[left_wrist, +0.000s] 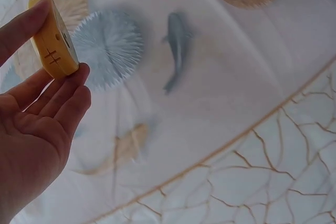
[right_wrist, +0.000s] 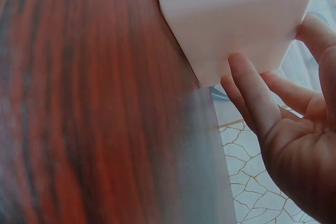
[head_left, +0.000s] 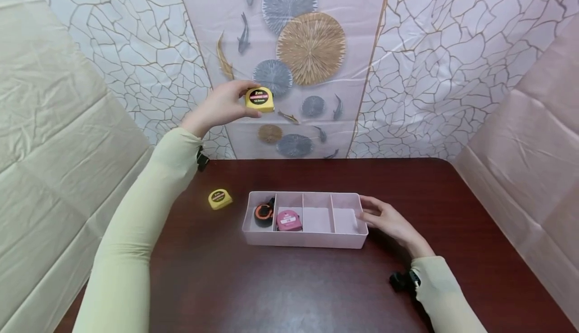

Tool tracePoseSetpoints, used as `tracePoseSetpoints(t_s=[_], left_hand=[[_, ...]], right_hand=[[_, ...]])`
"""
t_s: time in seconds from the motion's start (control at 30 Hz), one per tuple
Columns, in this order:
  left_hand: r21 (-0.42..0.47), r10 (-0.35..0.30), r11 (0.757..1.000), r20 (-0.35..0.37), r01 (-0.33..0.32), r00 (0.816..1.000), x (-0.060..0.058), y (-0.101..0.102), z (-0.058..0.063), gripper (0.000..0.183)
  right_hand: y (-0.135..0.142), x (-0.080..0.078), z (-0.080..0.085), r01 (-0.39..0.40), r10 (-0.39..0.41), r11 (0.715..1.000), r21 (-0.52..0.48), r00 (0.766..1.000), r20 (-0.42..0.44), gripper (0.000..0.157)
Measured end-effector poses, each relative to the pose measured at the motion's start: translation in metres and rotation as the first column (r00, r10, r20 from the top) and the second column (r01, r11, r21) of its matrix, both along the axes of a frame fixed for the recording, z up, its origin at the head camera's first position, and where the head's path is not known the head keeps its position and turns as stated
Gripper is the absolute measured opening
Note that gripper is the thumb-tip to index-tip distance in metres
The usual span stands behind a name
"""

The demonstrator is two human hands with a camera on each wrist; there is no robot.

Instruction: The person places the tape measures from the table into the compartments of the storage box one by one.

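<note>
My left hand (head_left: pixel 221 104) is raised well above the table and pinches a yellow tape measure (head_left: pixel 260 100), its round label facing me. In the left wrist view the thumb presses one edge of the tape measure (left_wrist: pixel 52 40) and the fingers support the opposite edge. My right hand (head_left: pixel 386 220) touches the right end of a pale pink divided tray (head_left: pixel 305 239), fingertips against its outer wall. A black and orange tape measure (head_left: pixel 264 213) lies in the leftmost compartment, with a pink tape measure (head_left: pixel 288 220) in the one beside it. The two right compartments hold nothing.
A second yellow tape measure (head_left: pixel 219 199) lies on the dark red-brown table (head_left: pixel 289 283), left of the tray. Behind the table hangs a patterned cloth (head_left: pixel 307 122), with pale cloth walls on both sides.
</note>
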State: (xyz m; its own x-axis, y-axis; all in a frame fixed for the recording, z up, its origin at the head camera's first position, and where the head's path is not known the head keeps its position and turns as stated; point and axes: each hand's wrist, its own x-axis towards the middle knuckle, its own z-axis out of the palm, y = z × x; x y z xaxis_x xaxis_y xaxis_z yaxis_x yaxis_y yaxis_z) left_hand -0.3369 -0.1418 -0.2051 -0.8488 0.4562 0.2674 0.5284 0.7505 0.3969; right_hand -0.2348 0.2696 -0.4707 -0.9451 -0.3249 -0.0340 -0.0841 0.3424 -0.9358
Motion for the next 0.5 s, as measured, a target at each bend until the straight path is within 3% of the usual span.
tracePoseSetpoints(t_s=[0.5], left_hand=[[-0.033,-0.094,0.995,-0.027,0.093,0.995,-0.001,0.048,0.023,0.07]], right_hand=[[0.0,-0.001,0.0,-0.004,0.004,1.0,-0.012,1.0,0.004,0.067]])
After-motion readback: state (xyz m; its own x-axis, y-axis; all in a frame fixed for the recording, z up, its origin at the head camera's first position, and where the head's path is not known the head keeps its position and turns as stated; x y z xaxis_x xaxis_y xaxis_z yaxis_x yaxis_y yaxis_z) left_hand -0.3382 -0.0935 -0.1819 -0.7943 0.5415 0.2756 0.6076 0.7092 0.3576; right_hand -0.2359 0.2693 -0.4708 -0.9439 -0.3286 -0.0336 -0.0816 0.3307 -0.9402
